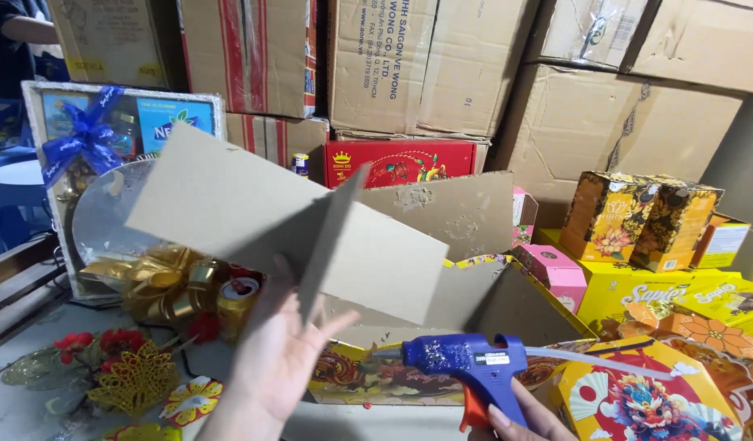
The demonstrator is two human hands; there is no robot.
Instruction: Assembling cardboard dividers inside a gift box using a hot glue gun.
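Left hand [282,359] is pinching folded grey cardboard pieces [286,224] up over the open decorated box [442,367], edge exposed for gluing, while right hand [515,416] is gripping blue glue gun [466,359], nozzle pointing left.

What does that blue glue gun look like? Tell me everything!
The glue gun has a glittery blue plastic body, an orange trigger and a white label on its side. A clear glue stick pokes out of its back. It lies level, nozzle pointing left, in front of an open cardboard box. The right hand grips its handle from below.
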